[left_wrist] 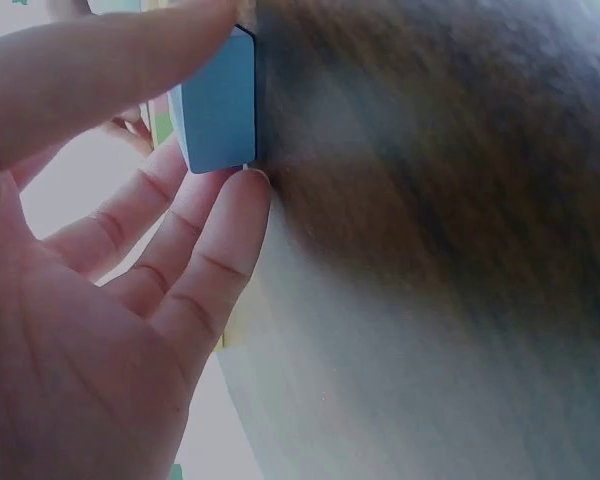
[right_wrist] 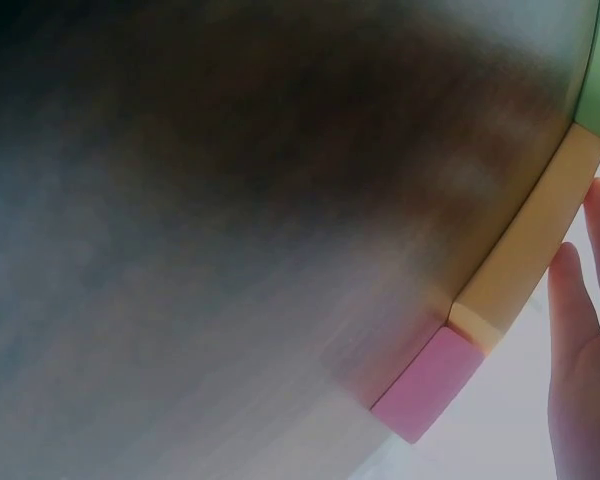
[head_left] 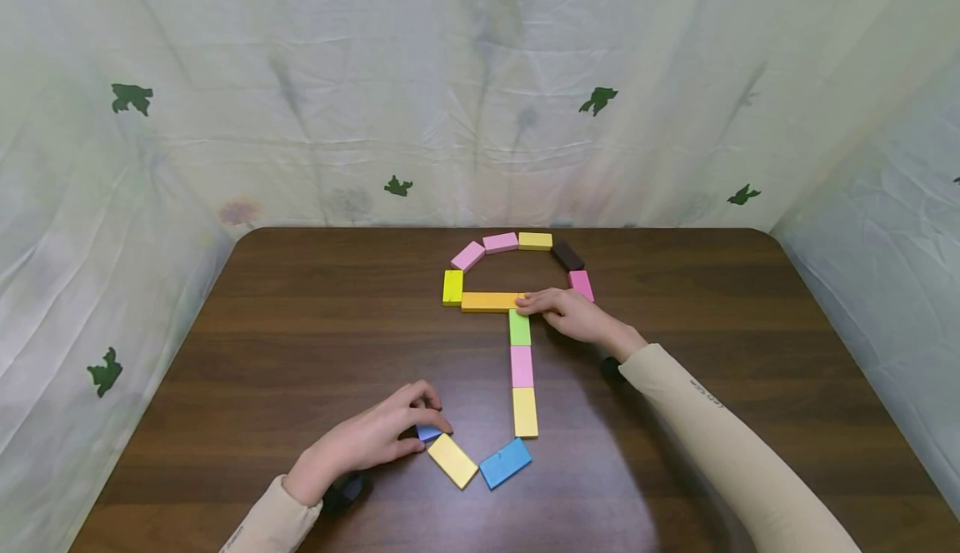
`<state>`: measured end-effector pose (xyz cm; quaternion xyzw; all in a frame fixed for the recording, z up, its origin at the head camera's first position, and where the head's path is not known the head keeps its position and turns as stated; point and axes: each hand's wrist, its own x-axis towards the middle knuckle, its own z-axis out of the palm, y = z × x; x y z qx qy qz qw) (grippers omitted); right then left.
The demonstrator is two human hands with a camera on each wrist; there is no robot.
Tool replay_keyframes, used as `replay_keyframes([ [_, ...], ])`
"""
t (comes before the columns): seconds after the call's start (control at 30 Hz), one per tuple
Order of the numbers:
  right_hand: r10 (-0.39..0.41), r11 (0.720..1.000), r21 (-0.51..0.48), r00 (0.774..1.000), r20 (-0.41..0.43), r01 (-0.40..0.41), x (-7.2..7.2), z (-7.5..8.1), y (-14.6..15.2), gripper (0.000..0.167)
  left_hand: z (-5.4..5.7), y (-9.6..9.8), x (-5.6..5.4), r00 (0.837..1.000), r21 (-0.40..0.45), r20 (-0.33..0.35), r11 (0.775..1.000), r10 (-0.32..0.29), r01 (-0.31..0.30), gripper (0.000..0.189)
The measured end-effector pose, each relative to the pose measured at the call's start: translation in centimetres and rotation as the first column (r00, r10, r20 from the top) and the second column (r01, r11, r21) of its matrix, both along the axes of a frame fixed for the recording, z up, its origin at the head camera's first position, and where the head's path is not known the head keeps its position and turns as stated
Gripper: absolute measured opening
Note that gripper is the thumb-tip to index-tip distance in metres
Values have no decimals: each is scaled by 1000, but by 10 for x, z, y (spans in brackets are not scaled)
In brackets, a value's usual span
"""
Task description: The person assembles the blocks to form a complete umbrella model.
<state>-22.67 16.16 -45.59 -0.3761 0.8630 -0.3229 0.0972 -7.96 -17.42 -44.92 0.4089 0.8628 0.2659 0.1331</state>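
At the lower left, my left hand (head_left: 386, 430) pinches a blue block (left_wrist: 218, 105) between thumb and fingers, low over the tabletop. A pale yellow block (head_left: 453, 460) lies just right of it, and a brighter blue block (head_left: 506, 463) beyond that. My right hand (head_left: 570, 316) reaches in from the right, its fingers fairly straight, with the fingertips touching the right part of an orange bar (head_left: 487, 302). Under that bar runs a column of a green block (head_left: 520, 328), a pink block (head_left: 521, 366) and a yellow block (head_left: 525, 412).
Above the bar, several blocks form an arch, among them a bright yellow block (head_left: 453, 287), a dark brown block (head_left: 567, 256) and a magenta block (head_left: 581, 285). The brown wooden table (head_left: 300, 328) ends at a hanging pale cloth (head_left: 337, 78) with green leaf shapes.
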Motion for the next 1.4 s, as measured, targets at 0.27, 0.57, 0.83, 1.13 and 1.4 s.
replay_keyframes([
  [0.27, 3, 1000, -8, 1000, -1, -3, 1, 0, 1, 41, 1, 1, 0, 1000, -6, -3, 1000, -5, 5, 28],
  [0.57, 11, 1000, -2, 1000, -7, -12, 1, 0, 1, 41, 1, 1, -1, 1000, -10, -8, 1000, -17, 17, 26],
  [0.83, 13, 1000, -10, 1000, -8, -13, 0, 0, 1, 41, 6, 1, -4, 1000, -26, 10, 1000, -4, 4, 32],
  [1.13, 7, 1000, 1, 1000, -7, -7, -1, -1, 0, 41, 11, 1, -2, 997, -52, 74, 999, 11, -7, 33],
  [1.4, 21, 1000, -7, 1000, -13, -21, 0, -1, 1, 41, 6, 3, 0, 999, -20, 40, 1000, -8, 9, 30],
])
